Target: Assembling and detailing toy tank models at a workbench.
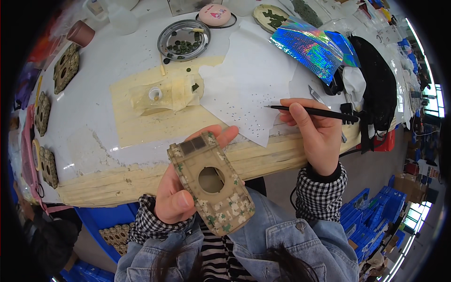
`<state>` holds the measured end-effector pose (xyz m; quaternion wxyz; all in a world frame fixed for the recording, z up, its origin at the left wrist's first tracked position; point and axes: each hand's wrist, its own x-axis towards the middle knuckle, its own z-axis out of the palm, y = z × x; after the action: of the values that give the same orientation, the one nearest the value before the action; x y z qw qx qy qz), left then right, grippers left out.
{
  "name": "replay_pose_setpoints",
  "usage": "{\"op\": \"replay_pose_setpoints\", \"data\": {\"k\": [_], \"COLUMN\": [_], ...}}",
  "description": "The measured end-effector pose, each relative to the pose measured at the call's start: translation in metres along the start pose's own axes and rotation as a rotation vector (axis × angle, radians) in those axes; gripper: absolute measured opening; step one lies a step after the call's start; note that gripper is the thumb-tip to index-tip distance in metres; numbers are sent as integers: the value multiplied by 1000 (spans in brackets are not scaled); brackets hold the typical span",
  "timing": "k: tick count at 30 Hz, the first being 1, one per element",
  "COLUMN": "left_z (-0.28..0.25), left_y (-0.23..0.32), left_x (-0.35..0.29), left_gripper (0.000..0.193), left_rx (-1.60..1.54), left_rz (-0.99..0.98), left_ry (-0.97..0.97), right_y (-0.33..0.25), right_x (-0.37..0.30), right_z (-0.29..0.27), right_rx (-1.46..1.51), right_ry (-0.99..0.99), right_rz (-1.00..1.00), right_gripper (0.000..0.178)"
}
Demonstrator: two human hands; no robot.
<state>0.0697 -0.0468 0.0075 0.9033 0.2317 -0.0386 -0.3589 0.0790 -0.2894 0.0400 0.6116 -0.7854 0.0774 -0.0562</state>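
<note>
In my left hand (176, 199) rests a model tank hull (225, 203) in pixel camouflage of tan, white and green. A round hole opens in its top, and dark grille panels sit at its far end. My left thumb lies along the hull's side, with fingers behind it. My right hand (317, 134) pinches slim black tweezers (312, 111), their fine tip pointing left over a white paper sheet (253, 75). Tiny dark specks lie scattered on the sheet below and left of the tip. Whether the tip holds a speck is too small to tell.
A small white cup (155, 94) stands on taped yellowish paper. Behind it are a metal dish (184, 40) of small dark-green parts and a pink round case (216, 15). Shiny holographic pouch (310, 47) and black bag (376, 80) lie right. Camouflaged hulls (66, 69) line the left edge.
</note>
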Motion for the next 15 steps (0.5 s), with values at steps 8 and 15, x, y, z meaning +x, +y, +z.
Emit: {"op": "replay_pose_setpoints", "data": {"k": [8,15], "left_z": [2,3], "left_y": [1,1], "left_x": [1,2], "left_gripper": [104,104], "left_rx": [26,39], "left_rz": [2,11], "left_ry": [20,29], "right_y": [-1,0], "right_x": [0,0], "right_z": [0,-1], "right_rx": [18,1], "right_ry": [0,-1], "right_rz": [3,5], "right_gripper": [19,19]}}
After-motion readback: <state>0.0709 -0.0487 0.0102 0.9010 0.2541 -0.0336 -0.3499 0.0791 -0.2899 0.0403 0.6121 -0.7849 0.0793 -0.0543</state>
